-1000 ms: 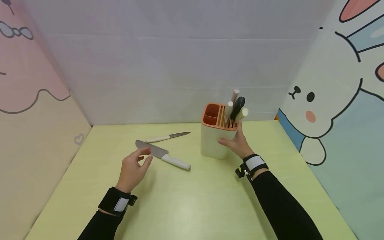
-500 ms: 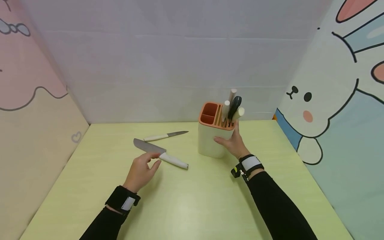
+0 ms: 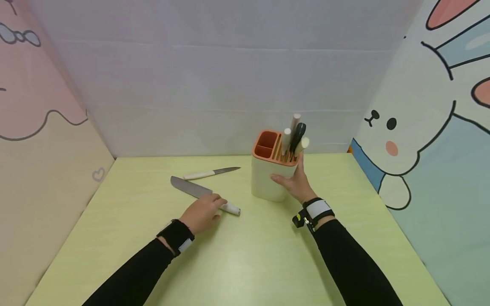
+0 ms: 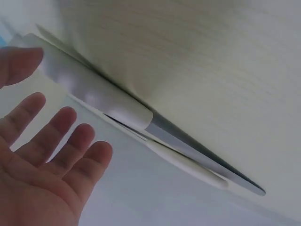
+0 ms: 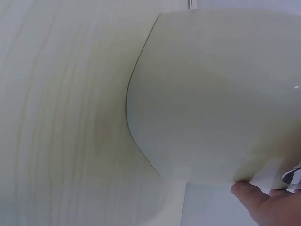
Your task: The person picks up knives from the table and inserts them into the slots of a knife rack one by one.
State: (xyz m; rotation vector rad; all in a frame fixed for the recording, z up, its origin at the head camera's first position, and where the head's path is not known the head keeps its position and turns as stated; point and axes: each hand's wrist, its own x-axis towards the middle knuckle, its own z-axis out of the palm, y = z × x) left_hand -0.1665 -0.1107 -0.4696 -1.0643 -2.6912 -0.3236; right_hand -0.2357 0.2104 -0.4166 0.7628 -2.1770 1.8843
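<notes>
A large kitchen knife with a broad grey blade and white handle lies on the table. My left hand is over its handle; in the left wrist view the thumb and spread fingers of that hand are near the white handle, not closed round it. Behind it lies a smaller white-handled knife, blade to the right. An upright white knife block with an orange top stands to the right. My right hand grips its right side, thumb on the front; some fingers are hidden behind.
Several white or cream handles and a black handle stick up from the block's right-hand slots. Two open compartments are at its left. A pale wall closes the table's back, with cartoon-printed walls on both sides.
My left hand has moved right, from over the large knife's blade to its handle. My right hand keeps its hold on the knife block. The view has shifted slightly.
</notes>
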